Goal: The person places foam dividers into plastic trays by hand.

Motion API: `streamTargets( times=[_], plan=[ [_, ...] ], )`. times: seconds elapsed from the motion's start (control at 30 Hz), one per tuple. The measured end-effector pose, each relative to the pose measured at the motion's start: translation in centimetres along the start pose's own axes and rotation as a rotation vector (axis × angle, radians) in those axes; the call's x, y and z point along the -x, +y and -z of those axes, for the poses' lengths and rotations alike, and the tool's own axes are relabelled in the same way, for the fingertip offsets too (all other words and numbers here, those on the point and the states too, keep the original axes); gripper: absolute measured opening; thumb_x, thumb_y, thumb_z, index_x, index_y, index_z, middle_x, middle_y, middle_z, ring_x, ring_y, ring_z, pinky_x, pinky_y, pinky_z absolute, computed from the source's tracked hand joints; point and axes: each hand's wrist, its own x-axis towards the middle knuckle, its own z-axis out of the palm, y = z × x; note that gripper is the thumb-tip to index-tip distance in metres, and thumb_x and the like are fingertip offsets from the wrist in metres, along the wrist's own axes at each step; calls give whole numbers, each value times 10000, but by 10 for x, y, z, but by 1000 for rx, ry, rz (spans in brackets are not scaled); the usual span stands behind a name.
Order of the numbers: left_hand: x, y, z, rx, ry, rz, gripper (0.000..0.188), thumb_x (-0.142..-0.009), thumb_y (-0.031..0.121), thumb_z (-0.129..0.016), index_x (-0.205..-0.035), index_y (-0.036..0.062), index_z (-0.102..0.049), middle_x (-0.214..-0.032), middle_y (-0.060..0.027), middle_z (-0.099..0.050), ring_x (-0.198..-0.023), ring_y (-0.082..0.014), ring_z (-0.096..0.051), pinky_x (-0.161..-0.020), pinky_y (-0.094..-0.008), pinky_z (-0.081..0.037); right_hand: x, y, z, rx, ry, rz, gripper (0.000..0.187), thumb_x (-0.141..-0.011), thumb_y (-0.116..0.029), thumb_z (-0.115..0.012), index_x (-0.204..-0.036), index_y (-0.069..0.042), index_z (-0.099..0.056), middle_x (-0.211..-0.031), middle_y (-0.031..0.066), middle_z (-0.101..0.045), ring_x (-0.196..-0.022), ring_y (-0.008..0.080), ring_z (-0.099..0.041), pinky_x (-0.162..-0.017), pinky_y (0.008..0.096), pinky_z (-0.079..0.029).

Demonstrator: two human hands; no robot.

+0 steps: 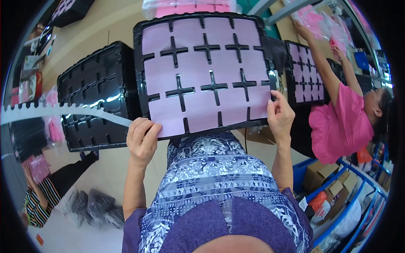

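In front of me a black plastic tray [179, 93] with raised cross-shaped dividers lies tilted, its compartments filled with lilac flat pieces [207, 67]. My left hand [142, 139] is closed at the tray's near left corner, its thumb by the corner lilac piece. A long white strip [69, 111] with a notched edge runs from the left into those curled fingers. At the tray's right edge, my right hand [280, 114] pinches the rim beside a lilac piece with thumb and forefinger. Whether it also grips that piece is hidden.
Left of the tray lies another black tray [95, 97] without lilac pieces. A person in a pink top [341, 124] reaches over a lilac-filled tray [304, 74] on the right. Another person in stripes [42, 200] is at the left. A blue rack [322, 194] holds cardboard boxes.
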Motion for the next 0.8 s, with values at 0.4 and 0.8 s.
streamTargets(
  times=[0.4,0.8],
  plan=[
    [0,-3,-5,-98,-89,-52,252,-641,-21,-697,-891,8,-690,-948,-92,-661,-910,-266,-615,-794,-415,-528,0,-2,-3,82,-4,76,265,-825,2,-670,-1089,-17,-663,-608,57,-512,-520,183,-514,-509,332,-428],
    [5,1,-7,-202,-86,-20,244,-657,-24,-706,-898,14,-696,-945,-91,-647,-959,-289,-603,-861,-437,-525,1,-4,-5,118,36,159,272,-801,-3,-688,-1069,-43,-675,-649,55,-548,-595,210,-565,-536,353,-456]
  ],
)
